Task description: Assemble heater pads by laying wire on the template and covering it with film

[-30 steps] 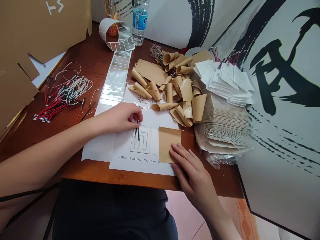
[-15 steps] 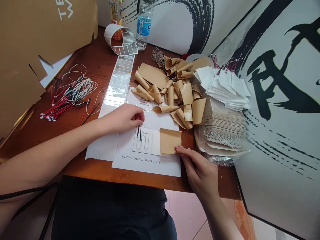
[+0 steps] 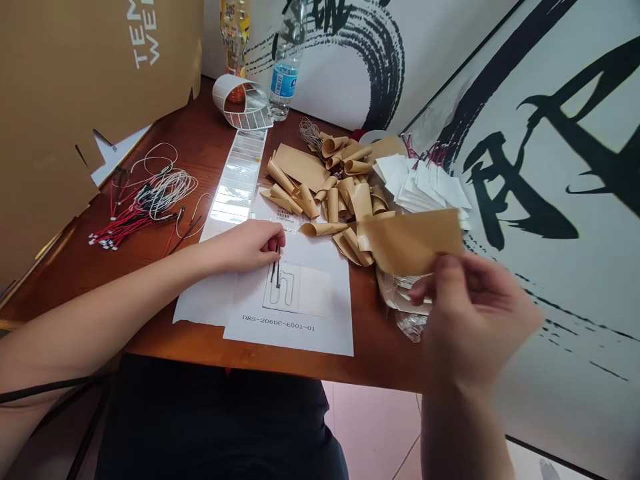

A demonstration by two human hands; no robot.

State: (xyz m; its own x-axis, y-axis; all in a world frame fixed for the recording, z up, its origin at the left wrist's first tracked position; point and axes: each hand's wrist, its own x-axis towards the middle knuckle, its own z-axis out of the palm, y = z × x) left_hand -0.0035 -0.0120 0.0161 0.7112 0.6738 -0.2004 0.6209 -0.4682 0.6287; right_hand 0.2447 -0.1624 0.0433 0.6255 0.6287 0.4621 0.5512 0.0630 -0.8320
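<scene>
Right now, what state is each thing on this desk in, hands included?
right hand: raised, pinching the paper
tan paper sheet: held aloft, curved
left hand: resting on the white printed sheet
black leads: lying by its fingertips
curled paper pieces: heaped
water bottle: upright
red-and-white wires: loose bundle

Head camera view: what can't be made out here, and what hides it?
Head view:
The right hand is blurred, so its hold on the brown paper sheet cannot be read.
Sheet and hand hide most of the stacked cards.
The left hand hides the black leads' ends.
The printed label's text is too small.
The cardboard's lettering is cut off by the top edge.
</scene>
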